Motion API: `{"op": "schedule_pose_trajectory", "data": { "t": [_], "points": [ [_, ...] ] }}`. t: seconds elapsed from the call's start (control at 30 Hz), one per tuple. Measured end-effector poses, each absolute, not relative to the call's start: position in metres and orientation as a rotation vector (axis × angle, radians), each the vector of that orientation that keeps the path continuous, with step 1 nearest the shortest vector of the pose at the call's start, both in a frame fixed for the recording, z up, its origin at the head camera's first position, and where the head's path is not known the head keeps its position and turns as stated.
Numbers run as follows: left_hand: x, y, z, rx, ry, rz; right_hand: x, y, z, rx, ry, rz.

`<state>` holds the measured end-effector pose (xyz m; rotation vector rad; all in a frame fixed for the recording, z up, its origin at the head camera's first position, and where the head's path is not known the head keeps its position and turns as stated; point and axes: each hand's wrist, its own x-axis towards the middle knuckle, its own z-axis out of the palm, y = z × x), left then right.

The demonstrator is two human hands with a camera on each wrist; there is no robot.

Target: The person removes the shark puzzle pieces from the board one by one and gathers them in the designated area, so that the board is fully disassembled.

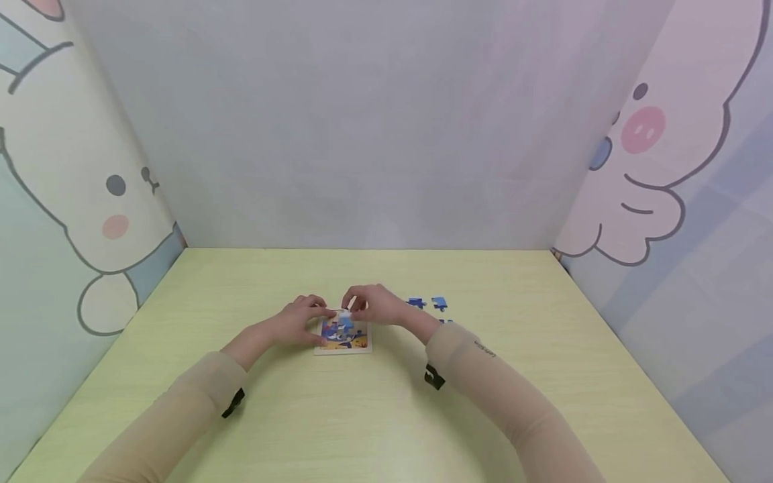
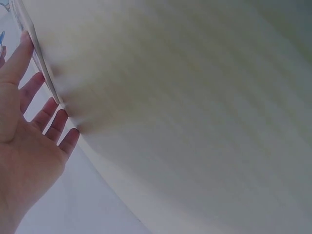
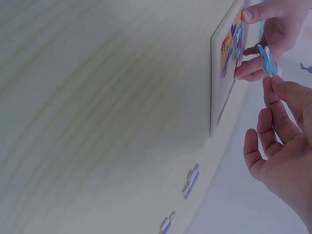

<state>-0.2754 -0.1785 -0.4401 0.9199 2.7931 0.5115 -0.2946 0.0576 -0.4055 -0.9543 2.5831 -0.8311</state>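
right hand pinches blue puzzle piece over puzzle board | left hand steadies board edge, fingers straight | loose pieces lie right on table

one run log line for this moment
left hand: steadies puzzle board | right hand: pinches blue piece above board | loose pieces: on table

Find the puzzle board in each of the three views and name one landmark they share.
Head view: puzzle board lies mid-table, between both hands.
Left wrist view: only its pale edge shows, top left, by the fingertips.
Right wrist view: seen edge-on, upper right.
Shared landmark: the yellow-green table.
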Motion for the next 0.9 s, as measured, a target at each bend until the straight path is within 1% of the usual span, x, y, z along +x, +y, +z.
{"op": "schedule_pose_trajectory", "data": {
  "t": [0.57, 0.9],
  "points": [
    [-0.275, -0.178, -0.438, 0.939, 2.801, 0.495, -0.296, 0.092, -0.376, -0.934, 2.561, -0.806],
    [-0.273, -0.178, -0.437, 0.959, 2.806, 0.475, -0.295, 0.128, -0.366, -0.900, 2.560, -0.848]
  ]
}}
